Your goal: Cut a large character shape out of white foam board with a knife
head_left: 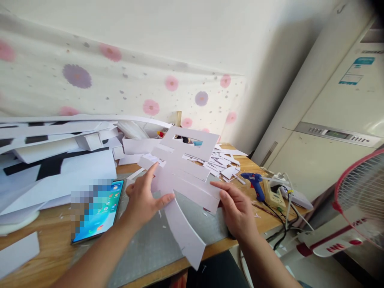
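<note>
A white cut-out board shape (180, 168) with rectangular openings is held up over a grey cutting mat (135, 256). A curved white strip hangs from its lower side, its tip near the table's front edge. My left hand (144, 196) grips the shape's left side, thumb on the near face and index finger at the edge. At the right end, my right hand (235, 206) pinches the lower corner between thumb and index finger. The undersides of the shape and some fingertips are hidden.
A tablet (103, 212) with a lit screen lies left of the mat. White boards and black strips (51, 164) are piled at the left, scraps (225, 162) behind. A blue glue gun (255, 185), power strip (272, 196) and cables sit at the right, beside a fan (363, 200).
</note>
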The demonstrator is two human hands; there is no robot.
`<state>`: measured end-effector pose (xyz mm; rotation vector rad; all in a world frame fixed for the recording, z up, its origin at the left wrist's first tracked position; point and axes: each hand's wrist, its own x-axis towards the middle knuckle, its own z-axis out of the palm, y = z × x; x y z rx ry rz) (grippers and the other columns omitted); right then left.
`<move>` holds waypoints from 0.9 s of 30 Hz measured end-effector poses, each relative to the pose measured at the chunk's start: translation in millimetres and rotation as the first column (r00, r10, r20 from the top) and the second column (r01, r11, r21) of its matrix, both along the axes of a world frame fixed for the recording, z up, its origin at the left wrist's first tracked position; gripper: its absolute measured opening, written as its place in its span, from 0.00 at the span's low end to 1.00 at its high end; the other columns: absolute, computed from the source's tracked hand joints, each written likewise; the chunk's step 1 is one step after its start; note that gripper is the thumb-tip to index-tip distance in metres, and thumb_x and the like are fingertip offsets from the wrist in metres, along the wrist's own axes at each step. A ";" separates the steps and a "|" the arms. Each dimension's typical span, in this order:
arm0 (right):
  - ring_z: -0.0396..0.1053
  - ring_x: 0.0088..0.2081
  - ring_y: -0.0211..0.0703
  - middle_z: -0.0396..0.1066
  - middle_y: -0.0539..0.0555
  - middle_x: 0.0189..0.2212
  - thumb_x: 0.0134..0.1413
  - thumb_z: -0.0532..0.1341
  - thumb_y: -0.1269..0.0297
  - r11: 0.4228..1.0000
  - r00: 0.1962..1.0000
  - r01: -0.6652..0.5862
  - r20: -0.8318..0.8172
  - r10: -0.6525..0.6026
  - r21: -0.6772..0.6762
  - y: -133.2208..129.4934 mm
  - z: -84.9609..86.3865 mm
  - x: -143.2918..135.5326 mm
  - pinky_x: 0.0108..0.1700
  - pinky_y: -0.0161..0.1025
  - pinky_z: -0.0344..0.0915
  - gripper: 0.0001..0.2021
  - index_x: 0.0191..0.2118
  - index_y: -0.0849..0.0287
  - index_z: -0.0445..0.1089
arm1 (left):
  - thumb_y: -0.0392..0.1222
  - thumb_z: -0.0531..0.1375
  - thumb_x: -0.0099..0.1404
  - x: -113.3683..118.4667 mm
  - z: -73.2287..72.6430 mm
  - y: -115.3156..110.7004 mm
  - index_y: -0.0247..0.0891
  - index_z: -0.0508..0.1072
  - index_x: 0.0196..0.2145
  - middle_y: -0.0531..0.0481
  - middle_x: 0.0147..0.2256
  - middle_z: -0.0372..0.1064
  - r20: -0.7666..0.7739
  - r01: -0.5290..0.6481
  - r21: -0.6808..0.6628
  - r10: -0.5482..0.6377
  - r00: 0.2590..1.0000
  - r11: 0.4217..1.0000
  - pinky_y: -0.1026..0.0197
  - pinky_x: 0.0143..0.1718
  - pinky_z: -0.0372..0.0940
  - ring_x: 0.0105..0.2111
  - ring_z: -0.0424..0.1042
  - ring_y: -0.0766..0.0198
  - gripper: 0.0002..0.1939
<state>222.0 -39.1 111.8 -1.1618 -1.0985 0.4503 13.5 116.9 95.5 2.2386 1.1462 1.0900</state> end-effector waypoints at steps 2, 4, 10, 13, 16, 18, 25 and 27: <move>0.70 0.23 0.38 0.74 0.51 0.26 0.60 0.62 0.54 1.000 0.998 -0.016 0.060 0.014 0.025 -0.3 0.7 -10.1 0.25 0.34 0.70 0.12 0.43 0.54 0.78 | 0.64 0.64 0.50 2.9 2.5 -0.8 0.43 0.56 0.66 0.36 0.58 0.65 0.012 -0.012 -0.104 0.013 1.000 0.995 0.30 0.57 0.50 0.58 0.63 0.35 0.50; 0.71 0.23 0.38 0.74 0.50 0.25 0.60 0.62 0.56 0.998 0.995 -0.054 0.090 0.050 0.038 -0.4 -0.2 -18.1 0.25 0.33 0.70 0.11 0.44 0.54 0.78 | 0.59 0.66 0.50 1.9 3.5 0.7 0.45 0.54 0.66 0.38 0.63 0.60 0.063 0.060 -0.197 -0.048 0.997 0.979 0.33 0.60 0.51 0.61 0.59 0.37 0.50; 0.73 0.25 0.38 0.77 0.51 0.29 0.61 0.62 0.60 0.995 0.989 -0.099 0.116 0.096 0.017 -2.9 -5.5 -27.0 0.28 0.32 0.72 0.10 0.46 0.53 0.77 | 0.52 0.68 0.48 -4.9 3.4 4.4 0.46 0.48 0.69 0.41 0.68 0.46 0.172 0.240 -0.316 -0.193 0.966 0.918 0.41 0.65 0.47 0.67 0.47 0.44 0.55; 0.73 0.24 0.36 0.78 0.50 0.28 0.60 0.60 0.66 0.999 0.977 -0.021 0.212 0.015 0.029 -4.1 -2.4 -28.4 0.27 0.30 0.71 0.10 0.45 0.53 0.77 | 0.50 0.67 0.47 -4.2 4.1 3.6 0.44 0.51 0.67 0.41 0.66 0.49 0.177 0.217 -0.311 -0.168 0.970 0.925 0.42 0.65 0.48 0.66 0.48 0.45 0.52; 0.73 0.23 0.35 0.78 0.49 0.27 0.57 0.58 0.73 0.992 0.909 0.048 0.408 -0.090 0.113 -3.7 6.8 -29.3 0.26 0.28 0.68 0.13 0.41 0.54 0.78 | 0.48 0.66 0.47 -2.7 3.8 2.0 0.44 0.52 0.66 0.41 0.64 0.51 0.180 0.190 -0.313 -0.139 0.974 0.931 0.41 0.64 0.50 0.64 0.51 0.45 0.50; 0.73 0.23 0.34 0.78 0.49 0.25 0.55 0.57 0.76 0.983 0.848 0.075 0.507 -0.151 0.168 -2.9 13.7 -30.0 0.26 0.27 0.68 0.14 0.38 0.56 0.79 | 0.47 0.66 0.46 -1.9 2.9 0.6 0.46 0.52 0.65 0.41 0.64 0.51 0.181 0.180 -0.333 -0.125 0.976 0.925 0.40 0.63 0.50 0.64 0.51 0.44 0.49; 0.76 0.27 0.35 0.79 0.49 0.27 0.54 0.54 0.78 0.969 0.804 0.092 0.557 -0.208 0.230 1.0 10.1 -31.8 0.30 0.27 0.71 0.16 0.36 0.57 0.78 | 0.43 0.64 0.47 -0.6 1.2 -2.1 0.48 0.52 0.64 0.43 0.63 0.51 0.234 0.171 -0.329 -0.095 0.968 0.929 0.39 0.63 0.51 0.64 0.50 0.43 0.47; 0.77 0.27 0.34 0.79 0.49 0.28 0.54 0.54 0.78 0.970 0.819 0.095 0.536 -0.204 0.224 2.5 3.4 -30.6 0.30 0.27 0.72 0.16 0.37 0.56 0.77 | 0.43 0.64 0.47 -0.7 2.0 -2.3 0.47 0.53 0.63 0.43 0.62 0.51 0.233 0.152 -0.322 -0.078 0.969 0.934 0.39 0.62 0.51 0.64 0.51 0.43 0.47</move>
